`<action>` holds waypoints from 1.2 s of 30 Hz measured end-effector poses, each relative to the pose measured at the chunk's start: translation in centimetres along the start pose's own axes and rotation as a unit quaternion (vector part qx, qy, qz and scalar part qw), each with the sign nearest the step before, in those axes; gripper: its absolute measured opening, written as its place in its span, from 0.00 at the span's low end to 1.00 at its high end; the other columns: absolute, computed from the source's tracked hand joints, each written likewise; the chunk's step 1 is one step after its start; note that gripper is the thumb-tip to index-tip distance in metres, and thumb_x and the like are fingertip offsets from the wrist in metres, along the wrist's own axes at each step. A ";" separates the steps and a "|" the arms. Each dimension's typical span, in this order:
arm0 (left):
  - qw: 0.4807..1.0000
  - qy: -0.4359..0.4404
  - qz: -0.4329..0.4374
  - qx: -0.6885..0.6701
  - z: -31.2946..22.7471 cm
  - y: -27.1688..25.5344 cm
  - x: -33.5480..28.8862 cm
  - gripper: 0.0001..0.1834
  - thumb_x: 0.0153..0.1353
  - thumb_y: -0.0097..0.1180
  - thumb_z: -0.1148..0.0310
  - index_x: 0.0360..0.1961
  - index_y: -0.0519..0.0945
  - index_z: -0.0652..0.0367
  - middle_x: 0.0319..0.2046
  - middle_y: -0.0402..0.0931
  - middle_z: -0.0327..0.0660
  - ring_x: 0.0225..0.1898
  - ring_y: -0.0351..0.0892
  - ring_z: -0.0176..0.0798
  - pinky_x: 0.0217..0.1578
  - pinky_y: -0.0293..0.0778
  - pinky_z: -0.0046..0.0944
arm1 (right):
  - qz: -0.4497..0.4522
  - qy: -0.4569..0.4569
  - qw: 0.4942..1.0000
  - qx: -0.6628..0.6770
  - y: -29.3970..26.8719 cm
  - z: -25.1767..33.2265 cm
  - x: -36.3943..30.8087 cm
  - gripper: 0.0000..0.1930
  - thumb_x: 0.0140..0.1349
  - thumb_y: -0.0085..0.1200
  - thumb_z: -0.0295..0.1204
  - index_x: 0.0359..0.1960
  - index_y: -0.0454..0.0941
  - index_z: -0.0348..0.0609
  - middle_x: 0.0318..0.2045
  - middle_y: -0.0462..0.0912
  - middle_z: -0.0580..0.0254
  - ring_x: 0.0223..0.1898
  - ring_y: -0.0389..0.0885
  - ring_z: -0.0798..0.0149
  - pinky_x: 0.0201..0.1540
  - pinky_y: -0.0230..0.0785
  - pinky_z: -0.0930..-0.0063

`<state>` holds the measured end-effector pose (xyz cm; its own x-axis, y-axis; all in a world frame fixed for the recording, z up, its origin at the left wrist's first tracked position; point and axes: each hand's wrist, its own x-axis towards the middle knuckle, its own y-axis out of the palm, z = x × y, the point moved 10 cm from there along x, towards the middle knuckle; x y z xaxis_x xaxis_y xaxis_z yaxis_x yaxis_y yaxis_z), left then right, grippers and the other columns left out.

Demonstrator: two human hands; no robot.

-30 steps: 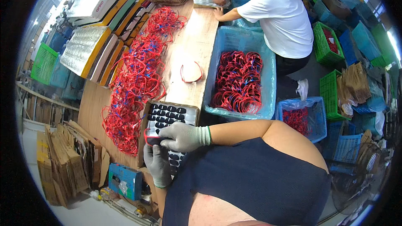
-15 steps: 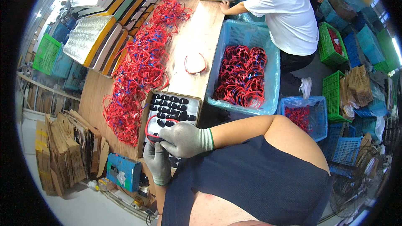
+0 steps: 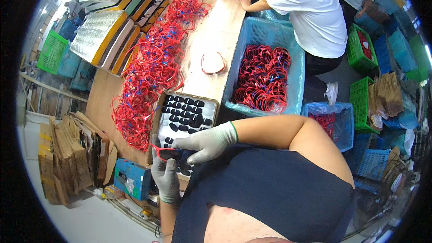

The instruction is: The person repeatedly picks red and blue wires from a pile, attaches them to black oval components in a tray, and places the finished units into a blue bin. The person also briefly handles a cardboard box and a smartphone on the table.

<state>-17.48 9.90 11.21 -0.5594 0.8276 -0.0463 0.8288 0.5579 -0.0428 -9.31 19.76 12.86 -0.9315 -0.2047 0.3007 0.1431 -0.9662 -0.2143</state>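
Note:
A red eyeglass frame [image 3: 157, 151] with a dark lens [image 3: 170, 154] in it is held low over the near end of a lens box. My gloved left hand [image 3: 165, 180] grips it from below, thumb up against the lens. From the right, my gloved right hand [image 3: 208, 144] reaches to the same frame, its fingers along the upper edge and its thumb lower down, around the lens end. Part of the frame is hidden by the fingers. Beneath them, the cardboard box [image 3: 217, 111] holds rows of black lenses [image 3: 185, 113] on a white insert.
A long heap of red frames [image 3: 150, 74] covers the table's left side. One red frame [image 3: 212, 63] lies apart. Right of the table stands a blue lined crate [image 3: 297, 74] of red frames. A co-worker in a white shirt [image 3: 317, 18] works beyond. Flattened cardboard [image 3: 74, 162] stands at left.
The red frame has turned and dropped slightly toward me, so its dark lens now shows. My right hand has shifted right and its thumb has spread from the fingers.

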 end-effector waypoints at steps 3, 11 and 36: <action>0.998 -0.024 0.054 0.019 -2.2 0.3 -0.2 0.18 0.66 0.59 0.64 0.46 0.78 0.72 0.61 0.63 0.49 0.48 0.77 0.35 0.48 0.73 0.34 | 0.011 0.027 0.999 -0.029 1.6 -0.2 0.7 0.26 0.65 0.51 0.30 0.62 0.60 0.34 0.44 0.77 0.35 0.49 0.77 0.37 0.51 0.70 0.55; 0.984 0.097 0.043 0.143 0.7 0.7 1.8 0.14 0.64 0.57 0.74 0.48 0.79 0.72 0.72 0.54 0.55 0.63 0.70 0.42 0.58 0.68 0.39 | -0.112 0.155 0.976 -0.107 1.0 -5.5 0.4 0.26 0.57 0.47 0.24 0.60 0.64 0.41 0.34 0.80 0.38 0.39 0.81 0.37 0.43 0.73 0.50; 0.960 -0.184 -0.182 0.108 11.7 1.3 5.7 0.12 0.65 0.52 0.74 0.47 0.78 0.69 0.50 0.78 0.51 0.53 0.77 0.43 0.58 0.69 0.40 | -0.199 0.469 0.653 -0.560 -24.9 -35.0 -10.3 0.12 0.60 0.46 0.32 0.41 0.81 0.48 0.41 0.83 0.56 0.45 0.81 0.52 0.54 0.66 0.54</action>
<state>-19.69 14.67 -0.78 -0.8100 0.4799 -0.3371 0.5788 0.7469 -0.3273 -15.02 51.36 -17.43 -0.6906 0.7216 -0.0488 -0.0179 -0.0845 -0.9963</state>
